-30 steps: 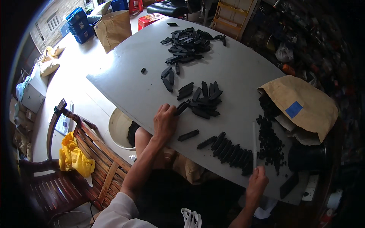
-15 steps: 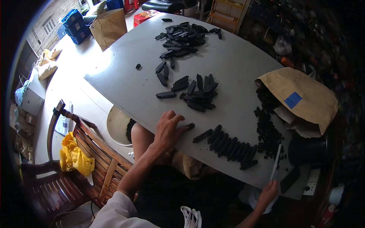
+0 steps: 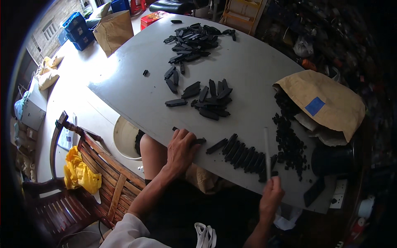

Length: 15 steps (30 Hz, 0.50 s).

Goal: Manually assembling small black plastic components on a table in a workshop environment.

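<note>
At the table's near edge, my left hand is closed over a slim black plastic part; its two ends stick out on either side of my fingers. My right hand, farther right, grips the lower end of a long, thin, pale stick that points up over the table. Between the hands lies a slanted row of similar black parts, partly behind the stick. A heap of small black pieces spreads just right of the stick. More black parts lie loosely beyond my left hand.
A large pile of black parts covers the table's far end. On the right, a brown paper bag lies on its side, open toward the small pieces, near a black container. To the left stand a wooden chair and a pale bucket.
My right hand has moved left and up with the stick, which now stands more upright over the row's right end. My left hand has turned and closed further over the black part.
</note>
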Motion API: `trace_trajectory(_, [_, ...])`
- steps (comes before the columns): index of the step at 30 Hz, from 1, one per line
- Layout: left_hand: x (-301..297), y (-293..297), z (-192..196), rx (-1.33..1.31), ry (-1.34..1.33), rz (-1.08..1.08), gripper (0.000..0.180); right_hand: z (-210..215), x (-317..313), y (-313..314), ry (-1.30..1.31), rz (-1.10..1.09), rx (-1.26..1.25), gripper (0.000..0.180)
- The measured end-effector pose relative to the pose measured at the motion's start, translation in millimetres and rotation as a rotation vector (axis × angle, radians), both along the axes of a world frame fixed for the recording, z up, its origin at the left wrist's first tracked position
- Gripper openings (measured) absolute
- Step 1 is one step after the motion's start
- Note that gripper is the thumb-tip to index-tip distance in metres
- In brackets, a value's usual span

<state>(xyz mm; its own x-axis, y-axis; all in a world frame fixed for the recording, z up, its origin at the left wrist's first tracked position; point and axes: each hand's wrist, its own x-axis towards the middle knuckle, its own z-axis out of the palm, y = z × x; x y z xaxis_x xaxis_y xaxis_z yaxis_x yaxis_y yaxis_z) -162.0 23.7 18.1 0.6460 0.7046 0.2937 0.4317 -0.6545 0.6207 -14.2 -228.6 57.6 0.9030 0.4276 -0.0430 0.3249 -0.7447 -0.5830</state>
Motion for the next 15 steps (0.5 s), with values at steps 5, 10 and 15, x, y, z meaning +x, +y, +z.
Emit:
trace_trajectory(5, [-3, 0, 5, -0.480, -0.162, 0.007, 0.014, -20, 35, -46, -0.389, -0.139, -0.164, 0.011])
trace_trajectory(10, [-1, -19, 13, -0.863, -0.541, -0.154, 0.025, -55, 79, -80, -0.551, -0.147, -0.288, 0.014])
trace_trajectory(15, [-7, -27, 6, -1.094, -0.613, -0.335, 0.042, -56, 110, -74, -0.568, -0.184, -0.499, 0.014])
